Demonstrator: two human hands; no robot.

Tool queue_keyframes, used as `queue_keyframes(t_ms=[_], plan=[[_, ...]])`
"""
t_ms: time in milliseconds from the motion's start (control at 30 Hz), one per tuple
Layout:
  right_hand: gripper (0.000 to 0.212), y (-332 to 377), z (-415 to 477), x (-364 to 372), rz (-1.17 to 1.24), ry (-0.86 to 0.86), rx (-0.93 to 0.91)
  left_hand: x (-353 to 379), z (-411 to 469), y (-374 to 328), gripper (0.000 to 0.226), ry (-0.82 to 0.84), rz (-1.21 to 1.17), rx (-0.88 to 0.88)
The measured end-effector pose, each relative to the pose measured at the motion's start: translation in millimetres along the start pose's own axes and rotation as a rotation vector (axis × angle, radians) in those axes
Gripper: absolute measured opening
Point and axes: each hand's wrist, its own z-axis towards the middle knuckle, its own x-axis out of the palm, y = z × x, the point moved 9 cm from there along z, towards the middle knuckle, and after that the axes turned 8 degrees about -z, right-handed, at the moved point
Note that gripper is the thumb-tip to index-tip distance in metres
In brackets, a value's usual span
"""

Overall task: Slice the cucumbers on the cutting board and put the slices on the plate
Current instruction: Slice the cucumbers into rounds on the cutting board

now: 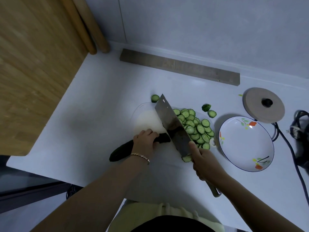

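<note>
A dark green cucumber [120,151] lies across a translucent white cutting board [147,118]. My left hand [145,139] grips it from above near its cut end. My right hand [204,163] holds the handle of a broad steel cleaver [173,126], whose blade stands against the cucumber's cut end. To the right of the blade lies a heap of several cucumber slices [195,126]. A white plate [246,144] with painted flowers sits to the right of the board, with no slices on it.
Cucumber end pieces [155,98] [209,110] lie on the white counter beyond the board. A round wooden lid [263,104] and black cables [287,141] are at the right. A grey wooden strip [179,66] lies along the wall. A large wooden board [33,64] leans at the left.
</note>
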Motion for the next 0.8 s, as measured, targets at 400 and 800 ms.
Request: queue_keyframes(t_ms=[400, 800], plan=[[0.052, -4, 8, 10, -0.209, -0.084, -0.053, -1, -2, -1, 0.028, -0.016, -0.037, 0.001], [0.054, -7, 23, 27, -0.077, -0.128, -0.004, -1, -2, 0, 0.031, -0.004, -0.038, -0.017]])
